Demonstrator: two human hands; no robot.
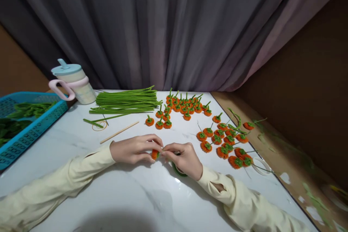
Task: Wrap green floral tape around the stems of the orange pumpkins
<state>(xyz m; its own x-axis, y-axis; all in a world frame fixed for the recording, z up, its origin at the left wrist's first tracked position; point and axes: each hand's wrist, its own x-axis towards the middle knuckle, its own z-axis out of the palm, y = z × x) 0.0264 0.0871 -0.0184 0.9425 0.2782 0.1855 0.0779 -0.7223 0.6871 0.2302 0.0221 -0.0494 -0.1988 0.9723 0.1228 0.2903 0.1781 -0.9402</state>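
Observation:
My left hand [140,148] is closed on a small orange pipe-cleaner pumpkin [155,154], held on its side just above the white table, a bit of green showing at its right end. My right hand [185,159] meets it there, thumb and forefinger pinched together at the green end. What lies in that pinch is too small to make out. Under my right hand a dark green ring, like a roll of tape [178,170], rests on the table, mostly hidden by the hand.
Green pipe cleaners [126,99] lie bundled behind a thin wooden stick [119,132]. Finished-looking orange pumpkins [187,107] stand at the back; others with wire stems [222,151] lie right, by a white tape roll [261,166]. Left are a lidded cup [81,88] and blue basket [32,130].

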